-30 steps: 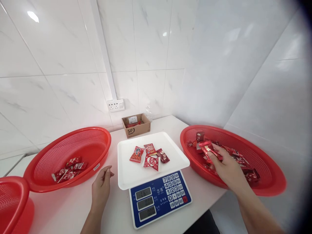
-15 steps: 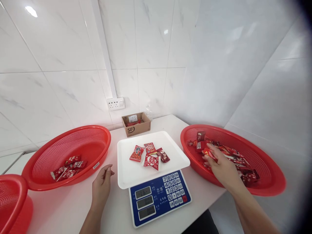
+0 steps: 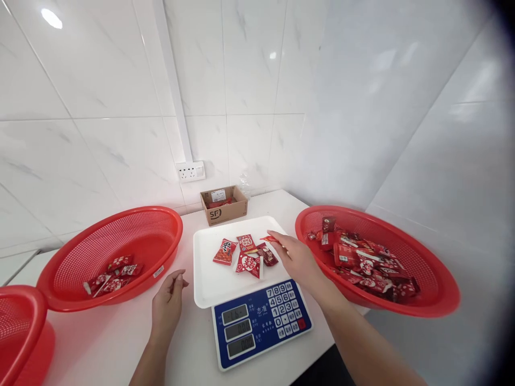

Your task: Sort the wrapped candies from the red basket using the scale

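Note:
Over the right side of the scale's white tray (image 3: 209,284), my right hand (image 3: 300,260) pinches a small red snack packet (image 3: 269,239). Several red packets lie on the tray, among them one with a date-coloured print (image 3: 224,252), a small upright-printed packet (image 3: 247,243), a white-patterned packet (image 3: 249,264) and a dark red packet (image 3: 269,254). The blue keypad panel (image 3: 261,324) of the scale faces me, with three displays on its left. My left hand (image 3: 169,297) rests near the table left of the tray, fingers curled together; whatever they may hold is hidden.
To the right, a red basket (image 3: 438,289) holds a heap of red packets. A second red basket (image 3: 161,230) on the left contains a few packets, and part of another (image 3: 24,343) shows at the left edge. Behind the tray stands a cardboard box (image 3: 227,214).
My right hand has moved left from the right basket to above the tray, carrying a red packet. My left hand has stayed in place.

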